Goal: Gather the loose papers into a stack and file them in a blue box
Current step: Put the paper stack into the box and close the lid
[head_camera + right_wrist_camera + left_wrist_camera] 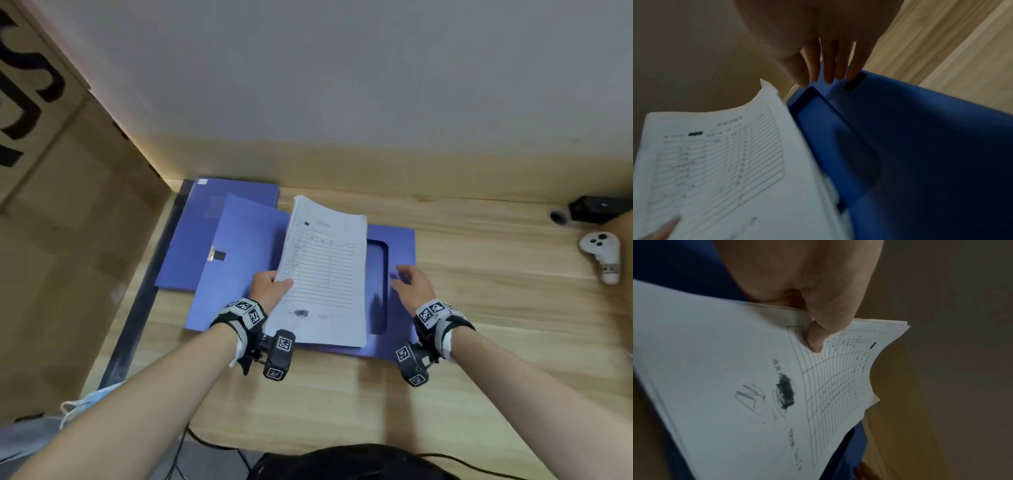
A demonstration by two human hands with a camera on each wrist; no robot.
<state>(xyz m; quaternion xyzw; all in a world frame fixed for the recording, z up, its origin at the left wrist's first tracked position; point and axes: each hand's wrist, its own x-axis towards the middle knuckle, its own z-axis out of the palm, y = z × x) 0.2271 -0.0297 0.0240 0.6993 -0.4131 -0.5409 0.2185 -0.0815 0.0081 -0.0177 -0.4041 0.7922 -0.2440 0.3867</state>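
Observation:
A stack of white printed forms (322,270) is held tilted over the open blue file box (400,246). My left hand (270,286) grips the stack at its left edge, thumb on the top sheet (816,337), fingers underneath. The stack's lower right edge dips into the box's recessed tray (830,146). My right hand (409,286) rests with straight fingers (828,68) on the box's right flap (920,146), holding nothing. The box's lid (236,260) lies open to the left.
A second blue file box (195,236) lies shut behind and left of the open one. A cardboard carton (68,205) stands at the left. A white controller (601,257) and a black device (597,209) sit at the far right. Cables trail over the table's near edge.

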